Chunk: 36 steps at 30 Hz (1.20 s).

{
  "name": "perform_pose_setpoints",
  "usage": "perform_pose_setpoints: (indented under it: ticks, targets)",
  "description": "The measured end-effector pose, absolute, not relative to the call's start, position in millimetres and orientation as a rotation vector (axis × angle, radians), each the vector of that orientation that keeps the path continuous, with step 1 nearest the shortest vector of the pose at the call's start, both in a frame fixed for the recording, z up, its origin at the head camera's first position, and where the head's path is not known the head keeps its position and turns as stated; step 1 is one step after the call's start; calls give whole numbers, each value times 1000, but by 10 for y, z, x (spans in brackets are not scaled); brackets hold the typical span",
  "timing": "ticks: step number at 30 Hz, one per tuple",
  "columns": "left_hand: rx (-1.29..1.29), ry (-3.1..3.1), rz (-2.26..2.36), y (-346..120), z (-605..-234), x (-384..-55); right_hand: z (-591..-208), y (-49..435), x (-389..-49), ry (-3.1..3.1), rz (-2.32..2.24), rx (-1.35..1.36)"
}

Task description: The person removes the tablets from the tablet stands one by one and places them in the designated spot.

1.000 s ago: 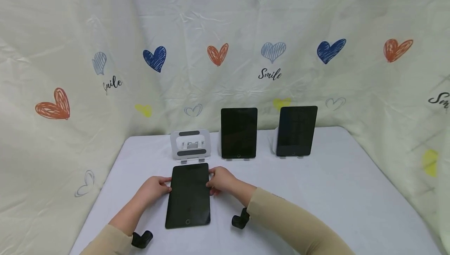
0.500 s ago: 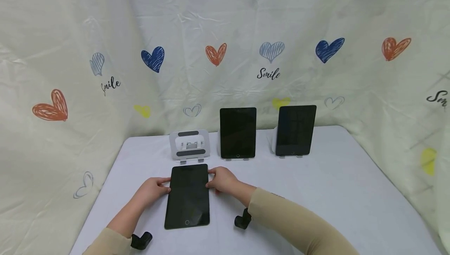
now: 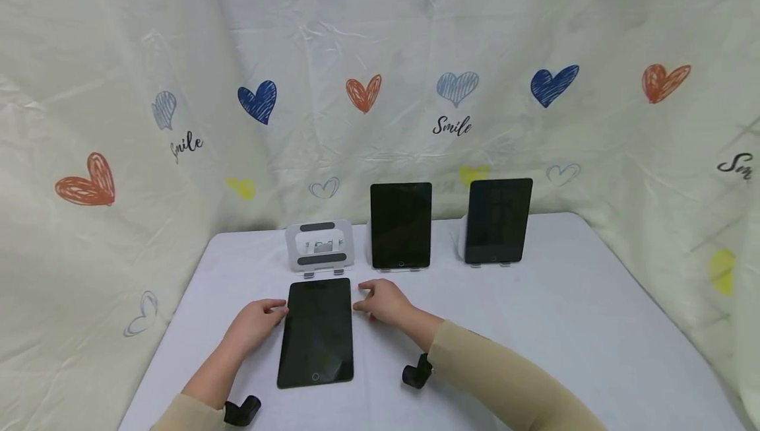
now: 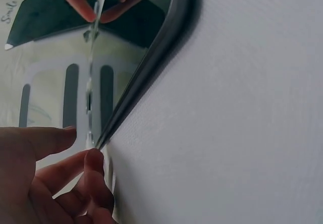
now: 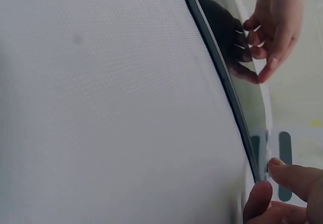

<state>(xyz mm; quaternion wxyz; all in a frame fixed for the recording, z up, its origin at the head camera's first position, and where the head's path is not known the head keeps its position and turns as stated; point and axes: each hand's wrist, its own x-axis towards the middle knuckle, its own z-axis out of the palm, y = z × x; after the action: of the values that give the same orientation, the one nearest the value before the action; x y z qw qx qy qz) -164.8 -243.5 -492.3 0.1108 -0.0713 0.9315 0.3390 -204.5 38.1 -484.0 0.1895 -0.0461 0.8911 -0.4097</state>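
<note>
A black tablet [image 3: 316, 333] lies flat on the white table, screen up, its home button towards the front. At its left edge my left hand [image 3: 254, 325] rests with thumb and forefinger parted; in the left wrist view a left fingertip [image 4: 95, 156] is right at the tablet's edge. My right hand [image 3: 384, 301] is a little off the tablet's right edge, thumb and forefinger spread apart. Just behind the tablet stands a grey-white tablet stand [image 3: 320, 246] with dark pads and two front lips, bearing no tablet.
Two more black tablets stand upright on stands at the back: a middle tablet [image 3: 400, 225] and a right tablet [image 3: 497, 221]. The table [image 3: 564, 325] reaches back to a heart-printed curtain [image 3: 404, 28]. A black wrist camera [image 3: 417, 373] hangs at the right sleeve.
My right hand has come away from the tablet's right edge, moving slightly right. My left hand's fingers have loosened at the left edge. The tablet stays in place.
</note>
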Motion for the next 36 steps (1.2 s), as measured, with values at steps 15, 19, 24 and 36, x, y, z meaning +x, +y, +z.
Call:
perform_pose_setpoints:
  ticks: [15,19,24,36]
  targets:
    - [-317,2774,1109,-2126,-4910,-1647,-4795,673,-2035,2568,-1183,-194]
    - [-275,2781,1167,-2006,-4886,-1696,-4780,800,-2057,2579,-1199,-187]
    - [-216,2782,1240,-1849,-4792,-1758,-4763,970,-2080,2583,-1220,-174]
    - [-62,2769,1332,-1503,-4669,-1938,-4639,1384,-2152,2608,-1329,-81]
